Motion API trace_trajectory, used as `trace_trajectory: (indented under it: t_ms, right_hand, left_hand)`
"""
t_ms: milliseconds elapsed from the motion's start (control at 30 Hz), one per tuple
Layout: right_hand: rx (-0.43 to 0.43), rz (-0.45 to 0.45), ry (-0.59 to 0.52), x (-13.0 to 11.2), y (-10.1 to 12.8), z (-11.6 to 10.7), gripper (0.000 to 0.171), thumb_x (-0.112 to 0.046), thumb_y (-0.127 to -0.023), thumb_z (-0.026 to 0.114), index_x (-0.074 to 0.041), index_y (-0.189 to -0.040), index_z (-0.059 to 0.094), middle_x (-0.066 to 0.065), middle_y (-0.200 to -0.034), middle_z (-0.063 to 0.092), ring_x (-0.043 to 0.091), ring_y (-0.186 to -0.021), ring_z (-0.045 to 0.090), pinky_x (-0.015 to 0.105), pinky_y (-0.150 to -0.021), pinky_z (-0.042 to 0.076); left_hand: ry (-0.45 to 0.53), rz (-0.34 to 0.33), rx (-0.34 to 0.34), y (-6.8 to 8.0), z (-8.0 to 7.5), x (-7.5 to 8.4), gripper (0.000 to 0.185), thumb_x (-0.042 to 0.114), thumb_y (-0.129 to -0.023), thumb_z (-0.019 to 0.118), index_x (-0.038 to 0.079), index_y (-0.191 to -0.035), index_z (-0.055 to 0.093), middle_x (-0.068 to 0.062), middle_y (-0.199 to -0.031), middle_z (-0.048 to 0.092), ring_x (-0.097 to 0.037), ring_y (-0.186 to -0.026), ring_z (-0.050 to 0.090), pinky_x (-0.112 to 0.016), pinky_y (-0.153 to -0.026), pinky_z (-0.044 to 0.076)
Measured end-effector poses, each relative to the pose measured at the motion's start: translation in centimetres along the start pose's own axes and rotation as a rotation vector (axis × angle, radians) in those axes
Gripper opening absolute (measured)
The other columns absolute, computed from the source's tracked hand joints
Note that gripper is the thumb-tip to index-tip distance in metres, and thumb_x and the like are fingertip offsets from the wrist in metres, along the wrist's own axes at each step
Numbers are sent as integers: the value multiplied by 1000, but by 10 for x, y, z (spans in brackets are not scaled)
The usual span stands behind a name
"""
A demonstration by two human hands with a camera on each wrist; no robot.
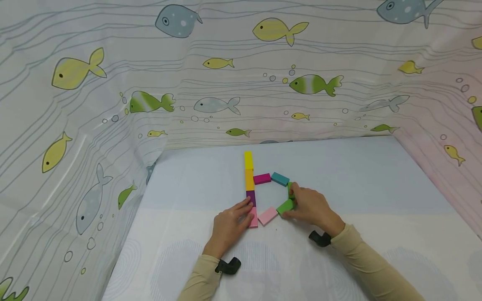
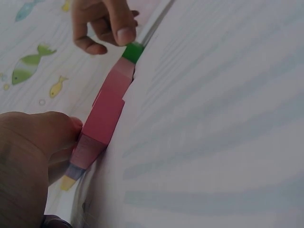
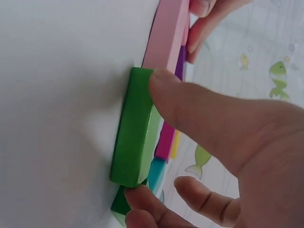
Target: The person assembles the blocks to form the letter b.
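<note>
My right hand (image 1: 314, 208) holds the lower green block (image 1: 285, 207) lengthwise, thumb at one end and a fingertip at the other, as the right wrist view shows. Its fingers also reach the upper green block (image 1: 290, 190), partly hidden behind them. The left hand (image 1: 229, 225) rests its fingertips along the left side of a purple block (image 1: 251, 197) and a pink block (image 1: 253, 220), which stand end to end in a straight column. Between the column's foot and the lower green block lies a light pink block (image 1: 268, 216).
A yellow block (image 1: 248, 160) and an orange-yellow block (image 1: 249, 179) form the column's upper part. From it, a magenta block (image 1: 262, 179) and a teal block (image 1: 280, 179) curve toward the green ones. Behind the pale table (image 1: 339, 167) hangs a fish-patterned sheet (image 1: 241, 83).
</note>
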State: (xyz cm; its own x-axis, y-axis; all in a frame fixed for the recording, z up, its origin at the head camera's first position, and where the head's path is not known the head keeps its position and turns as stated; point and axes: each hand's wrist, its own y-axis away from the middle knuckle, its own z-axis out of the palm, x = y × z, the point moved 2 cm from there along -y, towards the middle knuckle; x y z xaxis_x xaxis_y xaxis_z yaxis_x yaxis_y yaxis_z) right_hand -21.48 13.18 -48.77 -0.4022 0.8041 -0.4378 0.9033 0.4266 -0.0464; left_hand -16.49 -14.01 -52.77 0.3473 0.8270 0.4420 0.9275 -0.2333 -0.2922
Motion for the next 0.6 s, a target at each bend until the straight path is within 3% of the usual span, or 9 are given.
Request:
trace_trajectory:
  t_ms: [233, 367, 500, 600]
  right_hand:
    - [36, -8, 14, -5, 1, 1, 54, -37, -76, 97, -10, -107, 62, -2, -78, 65, 9, -67, 53, 27, -57, 41]
    - [45, -14, 17, -7, 0, 1, 52, -36, -76, 97, -11, -108, 66, 1, -89, 65, 14, -80, 56, 30, -63, 48]
    - [36, -115, -40, -11, -1, 5, 52, -33, -77, 97, -12, -117, 71, 7, -116, 67, 23, -111, 60, 41, -86, 60]
    - [10, -224, -82, -13, -3, 10, 54, -28, -79, 95, -14, -126, 72, 12, -136, 64, 31, -130, 55, 53, -104, 55]
  left_hand:
    - [-10, 25, 13, -1, -1, 1, 41, 33, -98, 78, 19, -136, 74, 6, -145, 68, -23, -114, 76, -12, -53, 40]
    - [-3, 29, 20, -1, -2, 2, 41, 32, -97, 79, 18, -136, 74, 5, -145, 69, -25, -113, 77, -13, -54, 41]
    - [1, 26, 21, 0, -2, 2, 41, 31, -97, 79, 18, -135, 74, 5, -145, 69, -25, -116, 76, -14, -59, 46]
    - [-4, 20, 17, 0, -1, 2, 41, 32, -97, 79, 18, -136, 74, 5, -145, 68, -24, -116, 76, -15, -61, 49]
